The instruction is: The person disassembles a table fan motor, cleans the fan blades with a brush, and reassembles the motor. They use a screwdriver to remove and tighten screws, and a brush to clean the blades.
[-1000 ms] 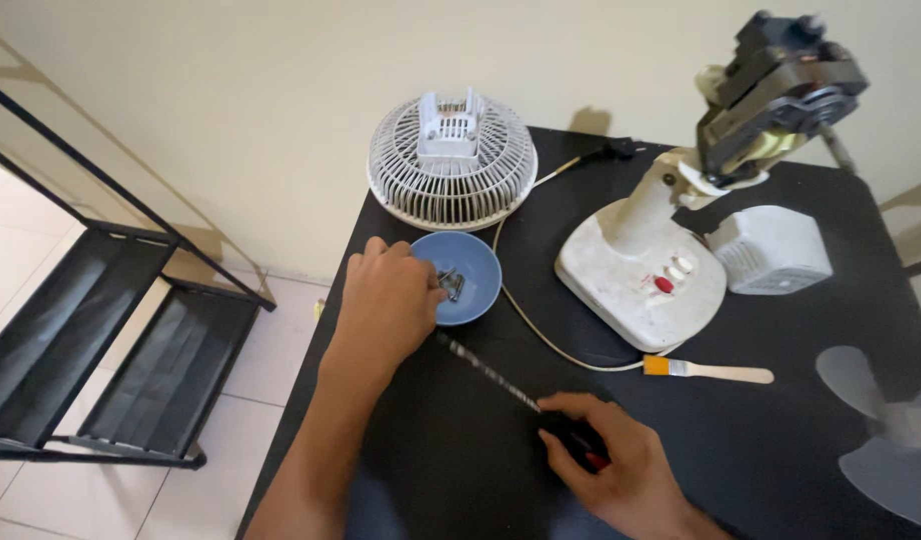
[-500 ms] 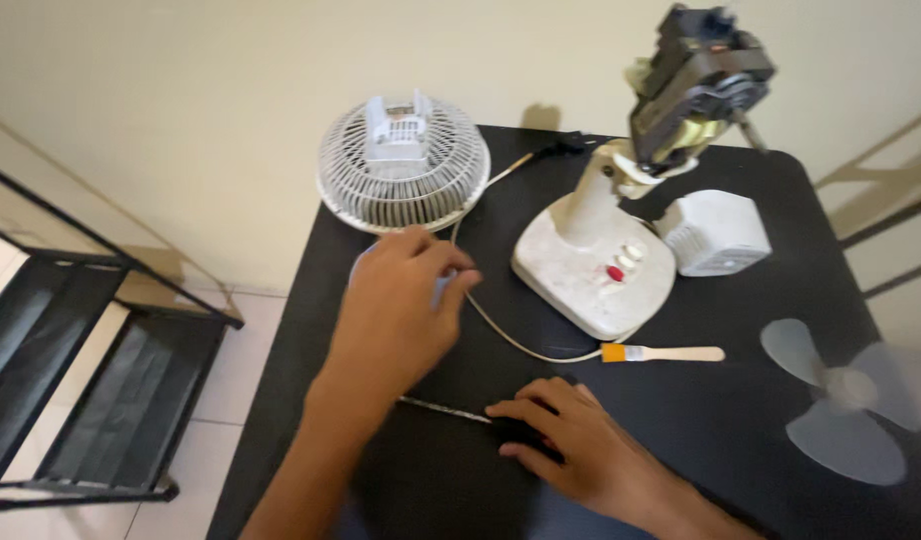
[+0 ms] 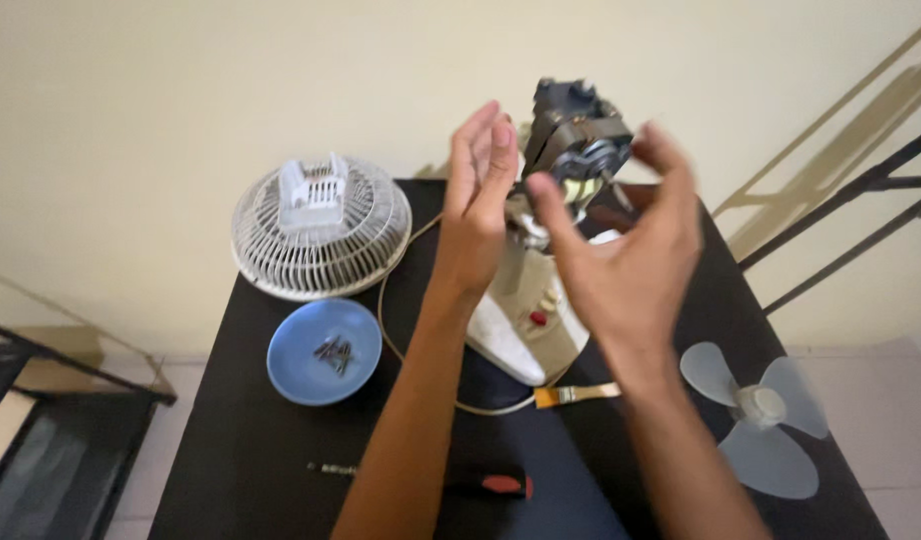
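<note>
Nearest on the black bench (image 3: 241,440) lies a red-and-black screwdriver (image 3: 491,486), let go since a second ago. Beyond it sit a blue bowl (image 3: 324,351) of removed screws, a loose blade (image 3: 756,415) and a detached grille (image 3: 321,226). Farther on, the left hand (image 3: 478,215) and right hand (image 3: 621,250), both open and empty, have risen to flank the bare fan motor (image 3: 578,142) atop its stand; dismantling looks well advanced, the motor remaining.

On the tabletop (image 3: 251,440), the fan base (image 3: 526,325) has the grille (image 3: 321,228) and bowl (image 3: 324,351) to its left, the blade (image 3: 756,415) to its right, and the brush (image 3: 578,394) before it.
</note>
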